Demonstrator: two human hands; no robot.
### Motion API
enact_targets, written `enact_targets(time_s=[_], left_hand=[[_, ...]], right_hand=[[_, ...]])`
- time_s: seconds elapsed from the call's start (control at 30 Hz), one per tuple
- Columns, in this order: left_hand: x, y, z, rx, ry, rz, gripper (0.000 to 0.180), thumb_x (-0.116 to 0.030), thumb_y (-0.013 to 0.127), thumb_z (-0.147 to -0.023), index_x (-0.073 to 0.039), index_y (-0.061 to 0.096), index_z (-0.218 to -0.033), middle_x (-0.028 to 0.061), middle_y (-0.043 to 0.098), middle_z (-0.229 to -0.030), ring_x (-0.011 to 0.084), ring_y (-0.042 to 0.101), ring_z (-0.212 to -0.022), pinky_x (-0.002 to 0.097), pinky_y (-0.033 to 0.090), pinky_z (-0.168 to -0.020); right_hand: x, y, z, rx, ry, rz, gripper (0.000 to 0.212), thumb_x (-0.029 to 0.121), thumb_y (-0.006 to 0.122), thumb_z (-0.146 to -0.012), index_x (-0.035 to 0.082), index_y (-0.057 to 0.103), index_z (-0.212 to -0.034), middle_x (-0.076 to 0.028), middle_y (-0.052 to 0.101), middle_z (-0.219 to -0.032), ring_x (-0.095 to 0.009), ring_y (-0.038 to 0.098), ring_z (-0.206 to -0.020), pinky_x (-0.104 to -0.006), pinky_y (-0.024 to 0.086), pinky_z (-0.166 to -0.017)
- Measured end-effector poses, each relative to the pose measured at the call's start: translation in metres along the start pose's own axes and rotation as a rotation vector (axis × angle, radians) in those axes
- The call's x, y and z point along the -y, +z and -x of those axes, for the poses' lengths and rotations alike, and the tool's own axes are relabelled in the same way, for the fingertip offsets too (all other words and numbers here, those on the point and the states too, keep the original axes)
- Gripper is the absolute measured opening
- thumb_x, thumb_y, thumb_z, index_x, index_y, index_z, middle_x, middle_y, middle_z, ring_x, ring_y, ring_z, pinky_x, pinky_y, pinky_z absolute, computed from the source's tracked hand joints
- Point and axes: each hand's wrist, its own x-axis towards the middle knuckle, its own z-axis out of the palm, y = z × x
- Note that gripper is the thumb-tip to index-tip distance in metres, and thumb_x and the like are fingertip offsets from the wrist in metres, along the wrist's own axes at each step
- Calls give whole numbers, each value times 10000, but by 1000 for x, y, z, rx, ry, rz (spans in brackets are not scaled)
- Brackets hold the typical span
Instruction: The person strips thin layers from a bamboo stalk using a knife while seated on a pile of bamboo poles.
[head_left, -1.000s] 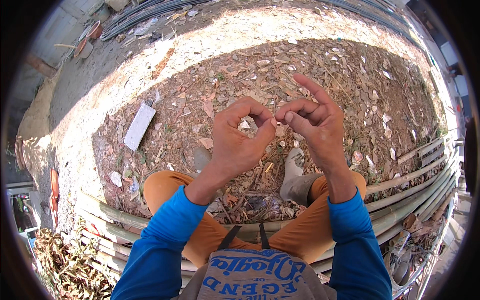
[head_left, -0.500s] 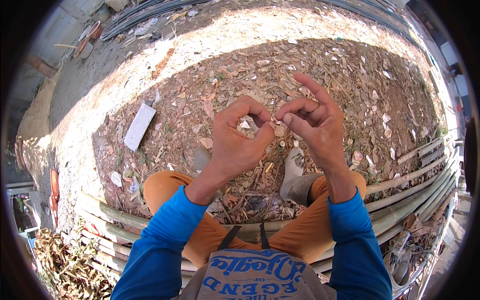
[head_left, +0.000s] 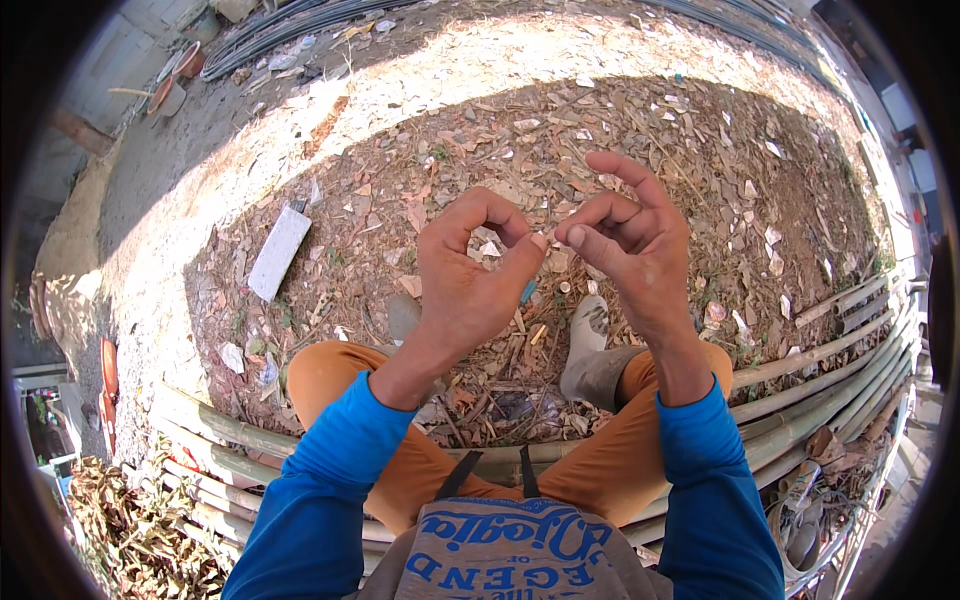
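In front of me both hands are raised over the littered ground, fingertips almost meeting. Thumb and index finger of my left hand [head_left: 465, 265] pinch together, closed on something too small to make out. My right hand [head_left: 635, 245] also pinches with thumb and index finger, its other fingers curled or lifted. Whatever lies between the two pinches is too fine to tell. A small teal piece [head_left: 528, 291] shows just beside my left thumb; whether that hand holds it or it lies below, I cannot tell.
I sit on bamboo poles [head_left: 790, 370] with boots [head_left: 587, 345] on the ground. A pale rectangular block [head_left: 280, 252] lies to the left among dry leaves and white shards. Dark coiled rods or hoses [head_left: 290, 35] run along the far side. An orange object [head_left: 108, 395] is at far left.
My left hand has shifted slightly left and its thumb has tilted up, and the teal piece has come into sight. My right hand has barely moved.
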Motion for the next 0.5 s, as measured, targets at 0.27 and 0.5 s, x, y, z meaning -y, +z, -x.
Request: enact_targets(time_s=[0.27,0.5], left_hand=[[3,-2,0,52,69,-33,138,25,721,-761,-30,599,-728,35,605,-768,123,582,-742,292,453,-689],[3,1,0,35,46,-43,127,13,729,-758,-31,610,-747,35,608,-769,128,580,-742,294,452,-695]], right_hand=[[-2,-2,-1,6,-23,26,542,-88,703,-853,-24,499,-1352,-88,725,-890,-123,698,-864,-245,547,-750],[-1,0,0,6,-32,14,533,-95,697,-848,-19,512,-1342,-85,719,-885,-125,693,-858,-250,543,-757]])
